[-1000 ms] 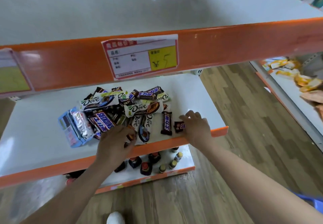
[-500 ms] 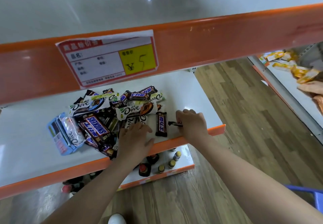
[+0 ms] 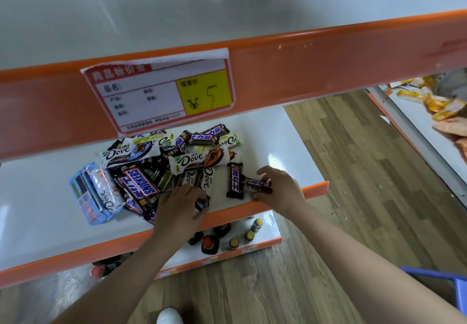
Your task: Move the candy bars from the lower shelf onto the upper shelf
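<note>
Progress — barely begun: upper shelf (image 3: 177, 15) bare in the visible part, no bars moved up yet.

Candy bars (image 3: 161, 167) — all on lower shelf (image 3: 285, 146), heaped left of centre; white Dove wrappers, at least four countable; brown Snickers-type wrappers, several, exact count unclear in the overlap; one blue-and-white multipack (image 3: 93, 194) at left edge of heap.

Right hand (image 3: 280, 189) — fingers curled round one small brown bar (image 3: 257, 184), just beside the shelf's front lip.

Left hand (image 3: 179, 205) — fingers pinching a dark bar at the heap's near edge.

Remaining: whole heap, two bars in hand included.
</note>
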